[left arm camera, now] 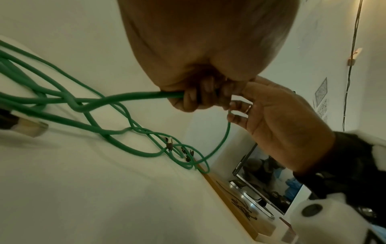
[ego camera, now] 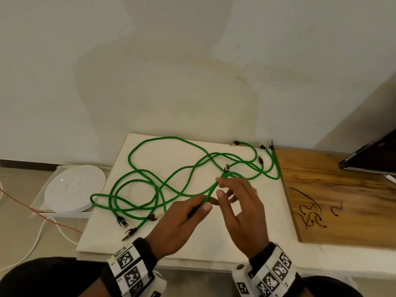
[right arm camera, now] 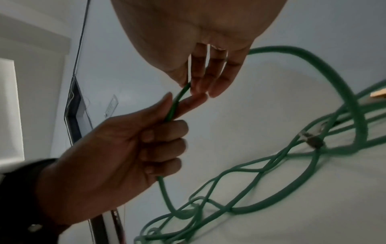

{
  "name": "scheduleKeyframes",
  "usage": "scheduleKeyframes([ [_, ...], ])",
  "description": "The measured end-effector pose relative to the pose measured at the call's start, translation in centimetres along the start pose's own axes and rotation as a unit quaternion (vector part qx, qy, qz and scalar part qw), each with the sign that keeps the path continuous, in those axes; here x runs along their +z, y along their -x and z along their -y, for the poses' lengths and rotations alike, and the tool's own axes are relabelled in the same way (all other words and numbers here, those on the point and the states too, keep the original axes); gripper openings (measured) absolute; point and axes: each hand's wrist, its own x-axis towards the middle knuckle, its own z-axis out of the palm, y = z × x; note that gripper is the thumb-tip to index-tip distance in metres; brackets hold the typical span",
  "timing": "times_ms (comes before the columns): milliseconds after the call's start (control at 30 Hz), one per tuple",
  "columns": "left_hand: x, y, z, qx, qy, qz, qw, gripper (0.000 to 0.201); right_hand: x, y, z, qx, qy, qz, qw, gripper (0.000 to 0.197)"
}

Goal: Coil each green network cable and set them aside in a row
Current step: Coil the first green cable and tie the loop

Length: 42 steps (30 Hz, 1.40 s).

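Note:
Several green network cables (ego camera: pixel 150 183) with black plugs lie tangled on a white mat (ego camera: pixel 171 155). My left hand (ego camera: pixel 201 205) grips one green cable (ego camera: pixel 211 192) just above the mat's front middle; in the left wrist view its fingers (left arm camera: pixel 192 99) curl round that cable (left arm camera: pixel 135 96). My right hand (ego camera: pixel 222 189) is right beside it, fingers fairly straight and spread, touching the same cable where it bends into a small loop (ego camera: pixel 231 173). In the right wrist view the cable (right arm camera: pixel 177 100) rises from my left fist (right arm camera: pixel 163 132) to the straight right fingers (right arm camera: pixel 200 85).
A wooden tabletop (ego camera: pixel 342 200) lies right of the mat, with black twist ties (ego camera: pixel 310 215) and a dark laptop (ego camera: pixel 372 157) at the far right. Left of the mat, a round white device (ego camera: pixel 72 187) sits in a box, with white and red wires (ego camera: pixel 42 232) on the floor.

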Motion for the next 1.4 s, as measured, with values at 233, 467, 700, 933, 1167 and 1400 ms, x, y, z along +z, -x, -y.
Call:
scheduleKeyframes([
  [233, -2.2, -0.1, -0.3, 0.017, 0.069, -0.081, 0.994, 0.035, -2.3, -2.2, -5.0, 0.076, 0.156, -0.025, 0.985, 0.017],
  [467, -6.1, -1.1, 1.0, -0.021, 0.151, -0.241, 0.958, 0.033, -3.2, -2.1, -6.0, 0.177, -0.118, 0.161, 0.964, 0.027],
  [700, -8.7, -0.6, 3.5, -0.047, 0.002, -0.32, 0.946, 0.032, -5.1, -2.5, -7.0, 0.161, -0.049, 0.165, 0.972, 0.03],
  [933, -7.1, 0.0, 3.9, -0.054, -0.22, -0.229, 0.947, 0.048, -5.3, -3.0, -2.6, 0.204, -0.087, 0.112, 0.969, 0.037],
  [1167, -5.0, 0.0, 0.1, 0.159, -0.345, -0.158, 0.911, 0.068, -3.9, -2.4, 3.7, 0.227, -0.22, 0.148, 0.937, 0.044],
  [1400, -6.0, 0.4, 1.0, 0.085, -0.335, -0.219, 0.913, 0.041, -2.7, -1.6, 4.8, 0.249, -0.288, 0.15, 0.912, 0.043],
])
